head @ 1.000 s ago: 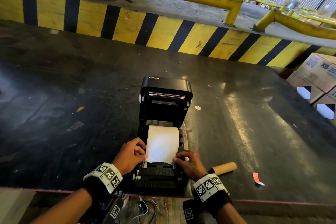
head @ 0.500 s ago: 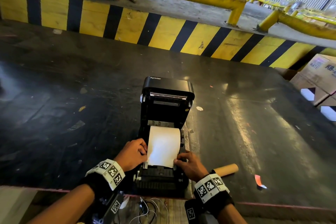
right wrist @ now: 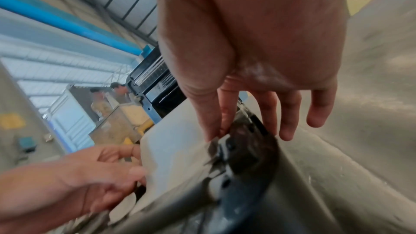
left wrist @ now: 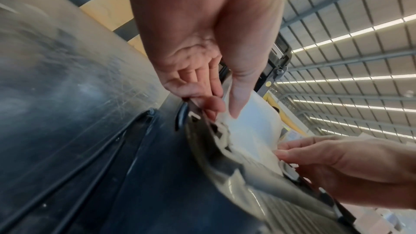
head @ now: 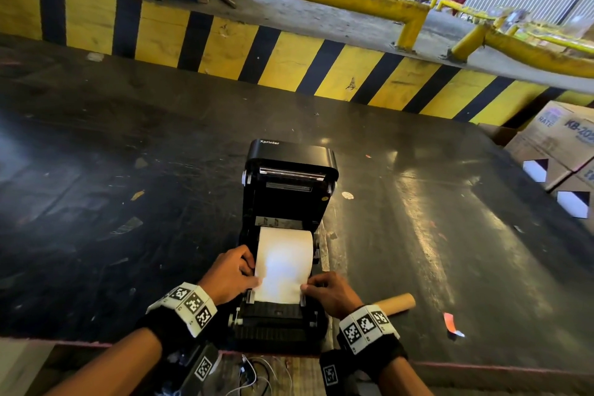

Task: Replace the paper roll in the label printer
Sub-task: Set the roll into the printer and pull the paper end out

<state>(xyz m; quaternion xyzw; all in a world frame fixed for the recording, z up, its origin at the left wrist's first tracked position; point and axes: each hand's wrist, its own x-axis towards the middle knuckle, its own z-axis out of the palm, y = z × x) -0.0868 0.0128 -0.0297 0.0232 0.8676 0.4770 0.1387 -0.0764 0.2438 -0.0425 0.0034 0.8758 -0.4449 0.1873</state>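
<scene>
A black label printer [head: 286, 190] stands with its lid raised near the table's front edge. White paper [head: 284, 264] runs from the roll in its bay toward the front guides. My left hand [head: 233, 272] pinches the paper's left edge between thumb and fingers [left wrist: 216, 102]. My right hand [head: 328, 289] pinches the right edge near the leading end, thumb against forefinger [right wrist: 213, 131]. The paper [left wrist: 252, 125] lies stretched between both hands over the front rollers [right wrist: 238, 149]. An empty cardboard core [head: 395, 301] lies right of the printer.
The dark table [head: 128, 202] carries scraps, among them an orange tag [head: 450, 323]. A yellow-black striped barrier [head: 289, 58] runs behind it. Cardboard boxes [head: 559, 145] stand at the right. Cables [head: 254, 373] hang below the front edge.
Both hands kept their hold on the paper's edges and shifted slightly toward the printer's front, with the sheet's leading end drawn nearer to the front guides.
</scene>
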